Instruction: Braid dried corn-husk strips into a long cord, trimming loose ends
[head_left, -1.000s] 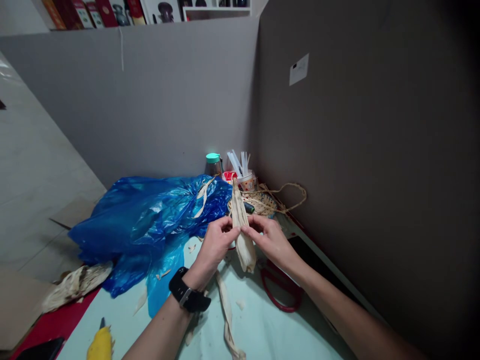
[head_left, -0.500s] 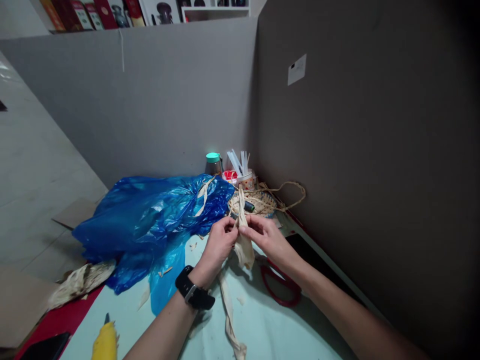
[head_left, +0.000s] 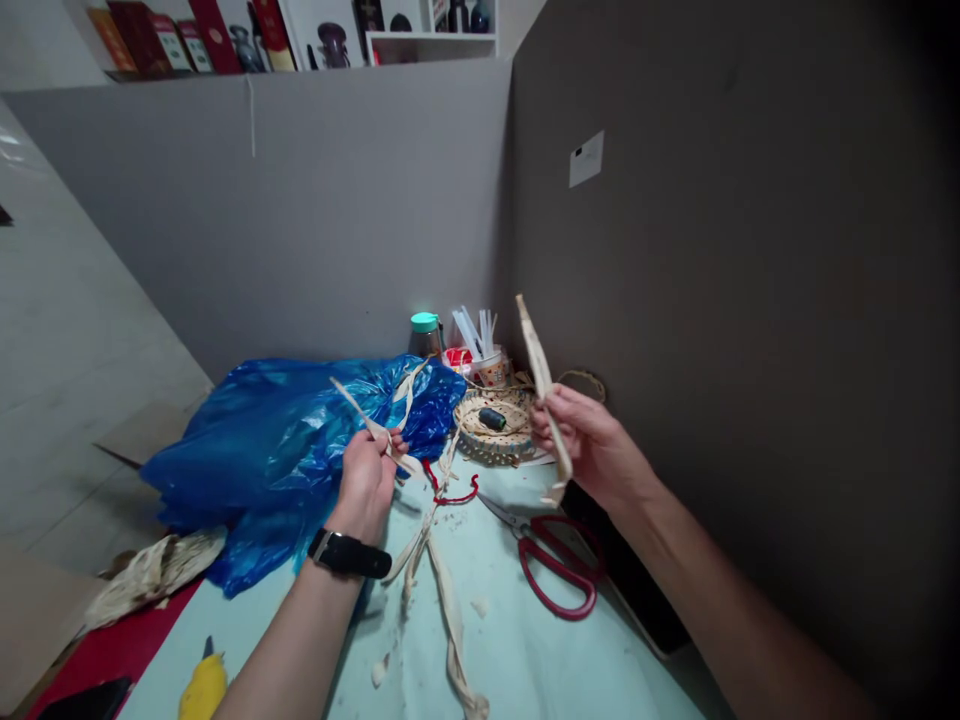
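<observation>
Head view: the grip of the left hand (head_left: 367, 482) pinches a husk strip (head_left: 358, 405), that of the right hand (head_left: 594, 447) clamps the husk piece (head_left: 536, 350) mid-length (both seemingly light, papery, tear-prone).

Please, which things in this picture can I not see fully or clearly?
Head view, the only one:
- Blue bag: its own plastic hides the contents.
- Yellow tool: cut off by the bottom edge.
- White label: print too small to read.
- Left hand: its back hides the grip on the thin strip.
- Right hand: its fingers cover the middle of the wide strip.
</observation>
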